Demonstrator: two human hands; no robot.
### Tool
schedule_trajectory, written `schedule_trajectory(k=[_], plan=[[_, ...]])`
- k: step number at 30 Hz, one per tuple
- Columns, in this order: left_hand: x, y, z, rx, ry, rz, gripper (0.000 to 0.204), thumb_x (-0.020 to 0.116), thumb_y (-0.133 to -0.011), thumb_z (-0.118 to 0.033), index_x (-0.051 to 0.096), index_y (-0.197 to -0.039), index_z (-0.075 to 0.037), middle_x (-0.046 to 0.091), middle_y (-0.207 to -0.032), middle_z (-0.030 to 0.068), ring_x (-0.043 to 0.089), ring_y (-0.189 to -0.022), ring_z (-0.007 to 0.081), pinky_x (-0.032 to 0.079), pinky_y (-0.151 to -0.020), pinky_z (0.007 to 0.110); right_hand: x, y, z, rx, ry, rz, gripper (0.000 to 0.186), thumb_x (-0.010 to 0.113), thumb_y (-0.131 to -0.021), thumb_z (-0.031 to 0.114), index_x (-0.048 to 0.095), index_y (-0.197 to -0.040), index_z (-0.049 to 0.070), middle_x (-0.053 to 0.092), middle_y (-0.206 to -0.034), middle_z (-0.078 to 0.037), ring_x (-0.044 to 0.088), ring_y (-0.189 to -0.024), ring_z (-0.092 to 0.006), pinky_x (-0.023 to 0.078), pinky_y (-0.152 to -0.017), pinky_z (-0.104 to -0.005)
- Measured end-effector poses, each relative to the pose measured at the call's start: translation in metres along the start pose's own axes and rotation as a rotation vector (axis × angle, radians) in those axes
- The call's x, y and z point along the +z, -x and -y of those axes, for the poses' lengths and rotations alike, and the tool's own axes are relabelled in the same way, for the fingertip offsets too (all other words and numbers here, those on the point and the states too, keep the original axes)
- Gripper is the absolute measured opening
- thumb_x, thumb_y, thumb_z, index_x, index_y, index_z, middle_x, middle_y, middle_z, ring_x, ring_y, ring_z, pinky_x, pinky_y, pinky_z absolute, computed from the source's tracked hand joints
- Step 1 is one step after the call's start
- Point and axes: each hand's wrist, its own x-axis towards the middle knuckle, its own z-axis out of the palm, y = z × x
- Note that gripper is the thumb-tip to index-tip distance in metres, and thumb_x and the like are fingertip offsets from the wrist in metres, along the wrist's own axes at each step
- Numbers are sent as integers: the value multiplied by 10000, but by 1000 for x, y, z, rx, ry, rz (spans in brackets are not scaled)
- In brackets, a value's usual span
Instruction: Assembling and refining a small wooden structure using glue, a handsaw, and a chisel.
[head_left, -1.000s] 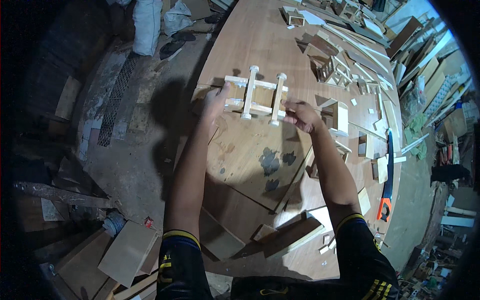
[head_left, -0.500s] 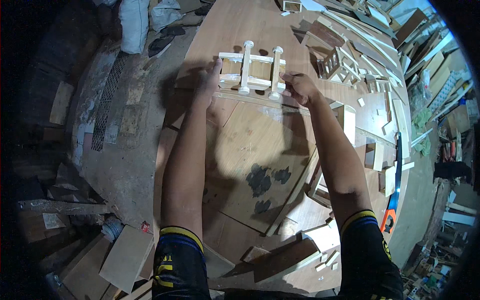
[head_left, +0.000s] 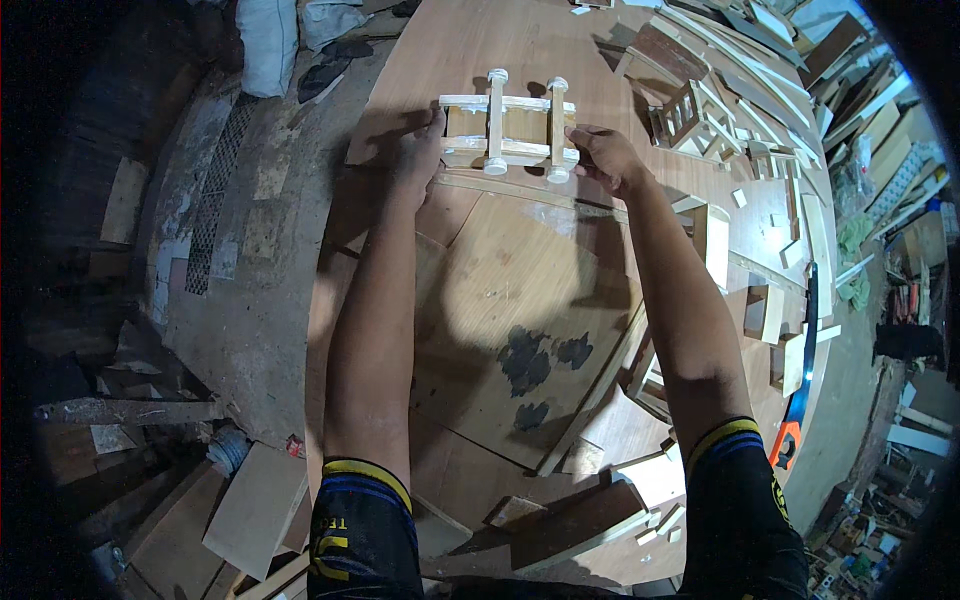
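A small wooden toy cart (head_left: 525,122) lies over the far part of the worktable, two crosswise axles with round wheels at their ends facing up. White smears, perhaps glue, mark its long rails. My left hand (head_left: 418,162) grips its left end, thumb along the edge. At the opposite end my right hand (head_left: 612,163) pinches the cart between thumb and fingers. Part of each hand's fingers is hidden by the cart. Beneath my forearms is a wooden board (head_left: 470,330) with dark patches.
Right of my hands stand a slatted wooden piece (head_left: 690,115) and several small wooden boxes (head_left: 712,240). A handsaw (head_left: 790,440) with an orange handle lies along the table's right edge. Wood strips crowd the far right corner. A white sack (head_left: 267,50) stands on the floor at left.
In the picture, the cart and both hands sit slightly higher, while the surroundings shift a little as the view moves. Both hands keep their hold on the cart's ends.
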Motion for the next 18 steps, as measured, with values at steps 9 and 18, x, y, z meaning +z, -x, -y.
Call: schedule_trajectory(k=[9,18], plan=[[-27,-12,31,53,-56,122,483,559,-945,-552,684,-1017,-91,586,-810,8,521,-702,122,445,-656,289,23,8,6,11,-18,-187,223,623,-944,224,697,-984,17,623,-750,-21,533,-570,-116,449,-512,-289],[-80,65,34,105,21,131,633,505,-982,-560,556,-1358,-53,594,-1351,81,551,-1207,184,435,-964,331,27,14,7,65,212,-254,213,583,-946,245,706,-973,73,630,-795,-7,575,-682,-128,497,-634,-302]])
